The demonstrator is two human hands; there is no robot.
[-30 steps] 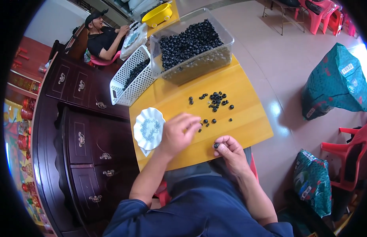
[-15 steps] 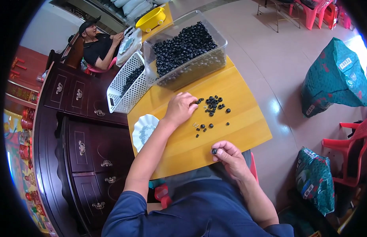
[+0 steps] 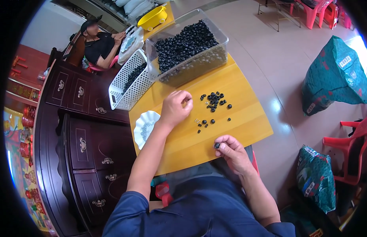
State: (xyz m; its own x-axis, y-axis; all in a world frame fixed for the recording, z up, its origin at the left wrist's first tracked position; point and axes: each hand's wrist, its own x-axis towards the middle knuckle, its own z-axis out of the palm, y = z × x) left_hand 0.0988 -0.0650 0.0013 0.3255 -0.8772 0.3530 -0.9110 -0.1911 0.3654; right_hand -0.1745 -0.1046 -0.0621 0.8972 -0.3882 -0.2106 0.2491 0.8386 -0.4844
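One round black piece [image 3: 217, 145] in hand
Right grip [image 3: 234, 155] pinches it; left grip [image 3: 175, 110] half-curled, contents unclear; loose black pieces [image 3: 213, 110] lie unheld on the yellow wooden counter [image 3: 248, 120].

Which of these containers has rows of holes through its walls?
The white basket, left of the clear plastic bin; its walls are perforated, while the bin, yellow tub and scalloped bowl look solid.

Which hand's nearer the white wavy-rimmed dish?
Left. The left hand is right of and beyond the white wavy-rimmed dish; the right hand is farther right, lower in view.
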